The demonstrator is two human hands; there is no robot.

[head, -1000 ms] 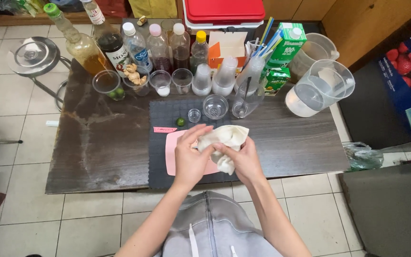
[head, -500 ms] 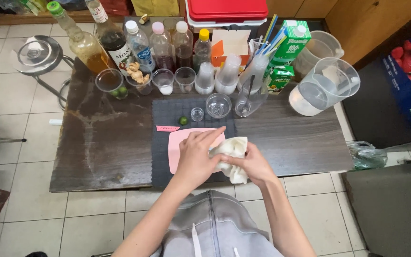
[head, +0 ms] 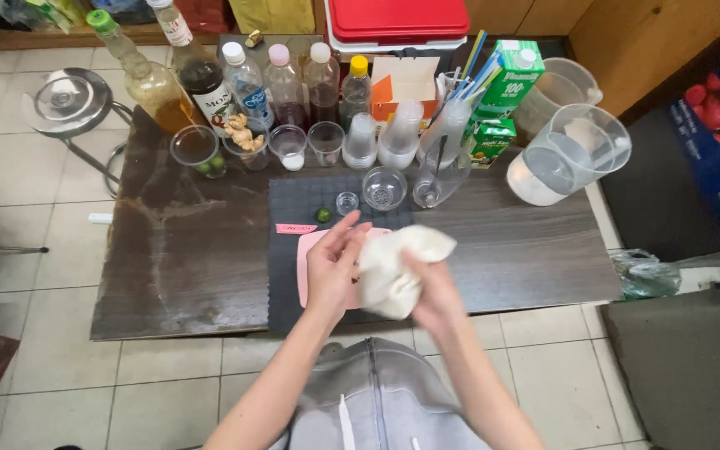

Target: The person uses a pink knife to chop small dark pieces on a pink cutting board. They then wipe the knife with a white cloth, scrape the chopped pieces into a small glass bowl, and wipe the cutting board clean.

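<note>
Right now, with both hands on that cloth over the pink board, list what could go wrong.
1. The left hand and right hand bunch the white cloth close to the small glass and glass bowl; a wide swipe might topple them.
2. The lime lies loose by the pink board and could roll away if nudged.
3. The stacked plastic cups just behind look light and easily knocked.

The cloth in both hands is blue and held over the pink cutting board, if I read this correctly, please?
Not quite: the cloth is off-white, not blue. The head view shows the left hand and the right hand holding it over the pink cutting board, as you said.
</note>
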